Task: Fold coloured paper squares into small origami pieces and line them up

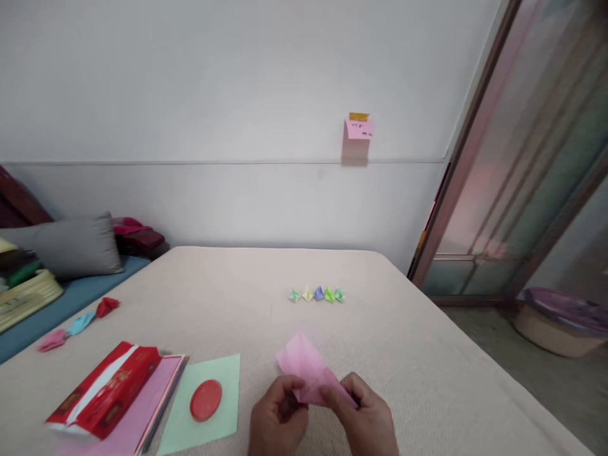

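Observation:
Near the front of the table I hold a pink sheet of folding paper point(303, 361), creased and partly folded, with one corner pointing away from me. My left hand point(280, 415) pinches its lower left edge between thumb and fingers. On the lower right side, my right hand point(363, 411) grips a folded flap, its thumb lying on the paper. Beyond my hands stands a row of several small folded paper pieces, among them a blue one point(318, 293) and a bright green one point(329, 294).
Left of my hands, a red round lid point(206, 400) lies on a green paper sheet point(225, 373). A red packet point(107, 386) rests on a stack of pink paper point(152, 392). Red point(107, 307), blue point(81, 323) and pink point(52, 341) pieces lie by the table's left edge.

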`<state>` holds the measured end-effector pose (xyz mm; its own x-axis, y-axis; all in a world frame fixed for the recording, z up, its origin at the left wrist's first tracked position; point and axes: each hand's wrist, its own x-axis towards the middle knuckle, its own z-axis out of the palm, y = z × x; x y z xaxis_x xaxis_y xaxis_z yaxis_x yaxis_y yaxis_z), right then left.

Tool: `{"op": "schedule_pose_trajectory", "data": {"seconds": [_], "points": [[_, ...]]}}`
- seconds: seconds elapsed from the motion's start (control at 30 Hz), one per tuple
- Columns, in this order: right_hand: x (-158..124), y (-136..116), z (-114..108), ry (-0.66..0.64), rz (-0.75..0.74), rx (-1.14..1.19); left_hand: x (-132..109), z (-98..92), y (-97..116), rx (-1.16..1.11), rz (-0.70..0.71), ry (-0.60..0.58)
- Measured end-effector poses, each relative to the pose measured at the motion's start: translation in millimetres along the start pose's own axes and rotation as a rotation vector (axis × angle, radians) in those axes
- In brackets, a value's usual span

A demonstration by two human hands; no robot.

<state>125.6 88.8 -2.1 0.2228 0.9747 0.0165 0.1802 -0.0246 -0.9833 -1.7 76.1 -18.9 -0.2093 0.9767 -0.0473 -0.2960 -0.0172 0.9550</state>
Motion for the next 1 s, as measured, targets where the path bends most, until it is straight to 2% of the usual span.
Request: {"op": "schedule_pose_trajectory", "data": {"seconds": [0.17,0.43,0.57,0.63,0.7,0.8,0.87,1.0], "points": [[-0.9,-1.3,1.9,-0.011,0.009,0.007,-0.8,-0.3,2.5,0.048,0.063,0.045],[-1.7,-1.4,4.4,0.016,-0.030,-0.009,2.8,-5.1,-8.0,0.109,0.107,0.069],[1.7,0.7,4.4,0.018,0.022,0.109,2.7,-4.8,-7.4,0.112,0.108,0.075],[4.8,3.1,3.0,-0.083,0.096,0.196,2.8,-5.0,-5.7,0.132,0.100,0.070],[7.7,5.5,0.6,-0.251,0.155,0.247,3.4,-5.6,-4.4,0.155,0.102,0.056],[10.4,7.5,-3.1,-0.453,0.185,0.263,4.6,-6.6,-3.9,0.166,0.110,0.028],[10.8,7.5,-4.8,-0.500,0.195,0.264,5.2,-7.3,-4.2,0.168,0.117,0.005],[9.4,5.3,-4.7,-0.481,0.211,0.246,5.1,-8.6,-3.4,0.210,0.151,-0.014]]}}
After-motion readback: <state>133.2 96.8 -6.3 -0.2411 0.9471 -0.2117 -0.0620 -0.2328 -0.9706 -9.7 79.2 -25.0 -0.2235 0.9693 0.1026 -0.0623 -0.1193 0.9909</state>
